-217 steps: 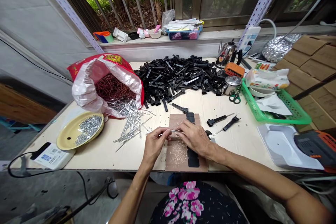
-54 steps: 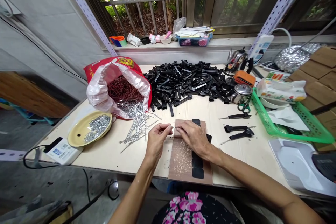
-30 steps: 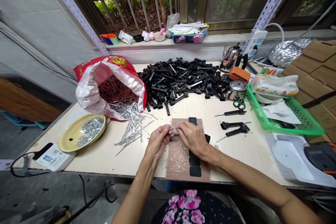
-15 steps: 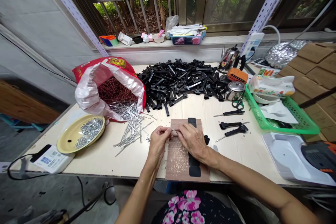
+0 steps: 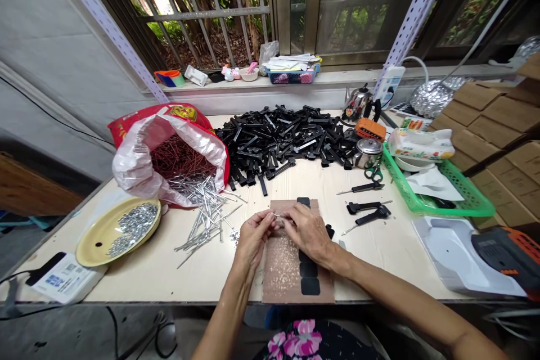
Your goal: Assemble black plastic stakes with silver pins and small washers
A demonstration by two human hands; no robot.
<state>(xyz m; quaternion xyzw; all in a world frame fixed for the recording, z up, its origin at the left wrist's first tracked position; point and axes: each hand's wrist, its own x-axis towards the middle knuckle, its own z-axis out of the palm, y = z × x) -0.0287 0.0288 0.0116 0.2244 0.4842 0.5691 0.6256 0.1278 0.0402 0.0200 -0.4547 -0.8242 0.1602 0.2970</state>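
Observation:
My left hand (image 5: pixel 253 236) is closed in a pinch over the upper left edge of a worn brown board (image 5: pixel 280 278). Between its fingertips and those of my right hand (image 5: pixel 311 234) shows a thin silvery metal rod (image 5: pixel 277 215), mostly hidden by the fingers. My right hand is also closed, its fingers bent toward the left, above black square pads (image 5: pixel 310 286) on the board. Just left of my hands lie loose silvery rods (image 5: pixel 202 228) and a few tiny metal bits (image 5: pixel 234 236).
A red-and-white bag (image 5: pixel 139 166) of rods and a yellow dish (image 5: pixel 88 239) of small metal pieces are at left. Black plastic parts (image 5: pixel 278 140) pile up behind. Black-handled tools (image 5: pixel 366 187), a green basket (image 5: pixel 476 202) and an orange-black power tool (image 5: pixel 498 253) occupy the right.
The camera view has shifted, so the table appears lower and slightly left. My hands stay together at the board, and the rod between them has tilted slightly.

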